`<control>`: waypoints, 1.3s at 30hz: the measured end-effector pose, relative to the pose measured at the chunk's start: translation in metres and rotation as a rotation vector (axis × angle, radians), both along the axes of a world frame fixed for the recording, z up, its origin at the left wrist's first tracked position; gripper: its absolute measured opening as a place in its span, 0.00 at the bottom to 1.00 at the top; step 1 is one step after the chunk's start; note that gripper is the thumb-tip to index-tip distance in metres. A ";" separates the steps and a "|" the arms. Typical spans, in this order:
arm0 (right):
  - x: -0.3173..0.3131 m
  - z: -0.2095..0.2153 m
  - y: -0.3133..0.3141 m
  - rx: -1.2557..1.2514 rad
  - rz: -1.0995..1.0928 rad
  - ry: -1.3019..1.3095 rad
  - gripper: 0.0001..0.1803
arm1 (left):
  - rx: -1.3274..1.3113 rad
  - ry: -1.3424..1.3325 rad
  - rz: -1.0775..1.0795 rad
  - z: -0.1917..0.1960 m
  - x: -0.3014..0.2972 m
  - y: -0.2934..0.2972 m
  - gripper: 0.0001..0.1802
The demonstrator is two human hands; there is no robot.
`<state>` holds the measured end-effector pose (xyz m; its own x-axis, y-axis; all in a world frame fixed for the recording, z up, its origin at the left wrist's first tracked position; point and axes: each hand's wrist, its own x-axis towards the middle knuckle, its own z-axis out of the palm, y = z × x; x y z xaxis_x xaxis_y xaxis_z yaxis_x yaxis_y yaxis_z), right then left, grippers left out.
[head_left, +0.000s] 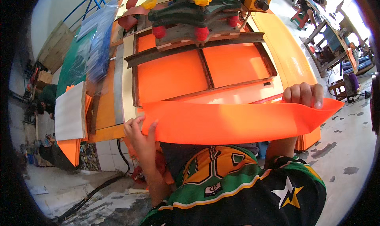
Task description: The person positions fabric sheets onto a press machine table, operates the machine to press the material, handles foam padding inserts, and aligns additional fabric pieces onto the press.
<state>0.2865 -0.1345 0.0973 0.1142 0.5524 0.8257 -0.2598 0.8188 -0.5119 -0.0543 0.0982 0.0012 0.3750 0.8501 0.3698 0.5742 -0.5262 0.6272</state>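
Long orange sheet (237, 121) between left hand (139, 137) and right hand (304, 94), before an orange-topped press table (289, 60).

We see a long bright orange sheet (237, 121), flat and smooth, stretched horizontally across frame center, held at both ends, right tip pointed.

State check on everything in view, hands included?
orange sheet: held up flat at both ends, above the table edge
left hand: pinching the sheet's left end
right hand: fingers curled over the right end
press frame: tilted up over orange panels
white stack: lying flat, untouched
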 end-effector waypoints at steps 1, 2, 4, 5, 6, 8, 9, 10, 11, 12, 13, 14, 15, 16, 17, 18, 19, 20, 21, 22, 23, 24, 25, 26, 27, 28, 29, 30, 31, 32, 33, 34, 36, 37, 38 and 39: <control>-0.001 -0.004 0.000 -0.001 -0.004 -0.002 0.08 | 0.018 0.046 0.000 -0.001 -0.003 0.002 0.23; -0.002 -0.010 -0.001 0.006 -0.075 0.049 0.10 | 0.037 0.092 0.000 -0.002 -0.004 0.004 0.23; -0.005 -0.009 -0.001 0.015 -0.153 0.099 0.13 | 0.019 0.093 -0.021 -0.005 -0.006 0.008 0.22; -0.006 -0.003 -0.002 -0.004 -0.103 0.096 0.16 | 0.002 0.095 -0.037 -0.007 -0.006 0.009 0.22; -0.008 0.000 -0.002 -0.022 -0.055 0.092 0.19 | 0.004 0.092 -0.045 -0.011 -0.006 0.010 0.22; -0.013 -0.006 -0.002 -0.003 -0.140 0.112 0.22 | 0.052 0.046 -0.076 -0.017 -0.008 0.009 0.21; -0.014 -0.011 -0.003 0.014 -0.218 0.134 0.25 | 0.052 0.041 -0.089 -0.018 -0.007 0.007 0.21; -0.011 -0.014 -0.004 0.016 -0.232 0.129 0.25 | -0.006 0.014 -0.052 -0.017 -0.006 0.004 0.20; -0.007 -0.016 -0.004 0.015 -0.184 0.113 0.24 | -0.064 -0.012 -0.015 -0.015 -0.005 0.001 0.19; -0.003 -0.019 -0.005 0.013 -0.134 0.098 0.24 | -0.105 -0.066 0.031 -0.009 -0.002 -0.004 0.18; 0.000 -0.024 -0.007 0.015 -0.148 0.091 0.24 | -0.104 -0.072 0.018 -0.010 0.000 -0.005 0.18; 0.004 -0.029 -0.009 0.001 -0.187 0.137 0.23 | -0.137 -0.169 0.018 -0.011 0.001 -0.004 0.19; 0.007 -0.031 -0.012 -0.013 -0.230 0.179 0.23 | -0.172 -0.269 0.014 -0.012 0.004 -0.003 0.20; 0.006 -0.030 -0.018 -0.095 -0.277 0.211 0.23 | -0.179 -0.260 0.030 -0.010 0.007 -0.004 0.21; 0.004 -0.029 -0.023 -0.090 -0.296 0.200 0.23 | -0.180 -0.270 0.010 -0.013 0.003 -0.001 0.21; 0.000 -0.024 -0.025 -0.159 -0.448 0.230 0.23 | -0.135 -0.158 -0.003 -0.017 -0.004 0.005 0.19; -0.003 -0.021 -0.022 -0.230 -0.593 0.264 0.23 | -0.087 -0.045 -0.007 -0.018 -0.005 0.007 0.18; -0.005 -0.018 -0.020 -0.276 -0.632 0.272 0.26 | -0.094 -0.070 -0.009 -0.015 -0.006 0.005 0.15; -0.007 -0.013 -0.020 -0.266 -0.656 0.260 0.26 | -0.092 -0.085 -0.033 -0.014 -0.006 0.005 0.15; -0.008 -0.009 -0.020 -0.310 -0.729 0.236 0.25 | -0.119 -0.068 -0.013 -0.015 -0.008 0.006 0.15; -0.008 -0.006 -0.023 -0.354 -0.802 0.212 0.25 | -0.145 -0.050 0.006 -0.015 -0.008 0.007 0.15; -0.006 -0.006 -0.028 -0.384 -0.806 0.167 0.25 | -0.098 -0.007 -0.012 -0.009 -0.005 0.006 0.15; -0.001 -0.008 -0.031 -0.372 -0.825 0.163 0.25 | -0.092 -0.018 -0.030 -0.013 -0.009 0.008 0.15; 0.004 -0.011 -0.035 -0.418 -0.830 0.080 0.25 | -0.148 -0.098 -0.039 -0.019 -0.017 0.011 0.15; 0.007 -0.011 -0.038 -0.467 -0.834 -0.004 0.25 | -0.209 -0.178 -0.046 -0.023 -0.020 0.014 0.15; 0.009 -0.008 -0.040 -0.476 -0.875 -0.091 0.24 | -0.271 -0.093 -0.022 -0.007 -0.019 0.008 0.16; 0.008 -0.003 -0.042 -0.472 -0.898 -0.093 0.24 | -0.271 -0.099 -0.045 -0.011 -0.020 0.012 0.16; 0.004 0.002 -0.042 -0.496 -0.924 -0.054 0.22 | -0.276 -0.238 -0.127 -0.017 -0.029 0.017 0.16; 0.002 0.004 -0.042 -0.520 -0.948 -0.014 0.21 | -0.283 -0.376 -0.207 -0.019 -0.034 0.019 0.16; 0.003 0.003 -0.042 -0.467 -0.985 -0.003 0.18 | -0.235 -0.361 -0.168 -0.021 -0.038 0.019 0.16; 0.004 0.005 -0.042 -0.463 -0.996 -0.004 0.18 | -0.234 -0.364 -0.180 -0.023 -0.044 0.021 0.16; 0.004 0.007 -0.043 -0.464 -1.034 -0.001 0.16 | -0.230 -0.421 -0.130 -0.025 -0.049 0.024 0.16; 0.009 0.009 -0.049 -0.463 -1.081 0.005 0.15 | -0.225 -0.511 -0.092 -0.015 -0.048 0.025 0.18; 0.014 0.009 -0.054 -0.500 -1.031 -0.020 0.12 | -0.226 -0.512 -0.102 -0.014 -0.049 0.027 0.18; 0.019 0.009 -0.057 -0.536 -0.982 -0.045 0.09 | -0.205 -0.549 -0.107 -0.015 -0.052 0.031 0.17; 0.026 0.008 -0.055 -0.532 -0.980 -0.045 0.09 | -0.179 -0.586 -0.100 -0.013 -0.055 0.032 0.19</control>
<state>0.3121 -0.1892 0.1057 0.6704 0.5244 0.5250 0.4059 0.3331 -0.8510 -0.1095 0.1306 -0.0122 0.2341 0.8890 0.3936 0.0607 -0.4174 0.9067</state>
